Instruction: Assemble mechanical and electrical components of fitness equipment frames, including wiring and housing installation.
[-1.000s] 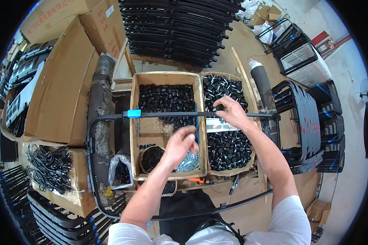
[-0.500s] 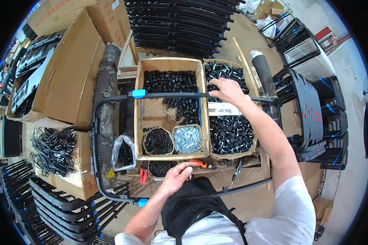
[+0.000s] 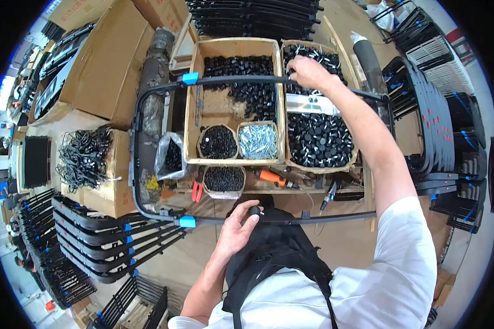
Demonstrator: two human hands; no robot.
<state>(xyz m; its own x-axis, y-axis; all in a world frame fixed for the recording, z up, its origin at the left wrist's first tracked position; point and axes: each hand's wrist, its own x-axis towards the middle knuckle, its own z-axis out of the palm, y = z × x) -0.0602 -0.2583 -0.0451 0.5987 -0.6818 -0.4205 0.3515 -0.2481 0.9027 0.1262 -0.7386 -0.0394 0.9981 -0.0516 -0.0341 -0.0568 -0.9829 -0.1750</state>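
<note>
left hand withdrawn from screw tub to near frame bar, pinching black cap

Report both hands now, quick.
Left hand: closed on a small black cap at the black frame.
Right hand: reaching into a box of black caps; grip cannot be told.

One head-worn fisheye camera is looking steeply down from above the person's chest, facing forward over the workbench. The left hand is sitting close below the lens, low in the picture, while the right hand is reaching far forward, near the top. Beyond the right hand, straight edges are bending toward the dark round rim. With only this single view, no second camera is sharing any part of the scene.
</note>
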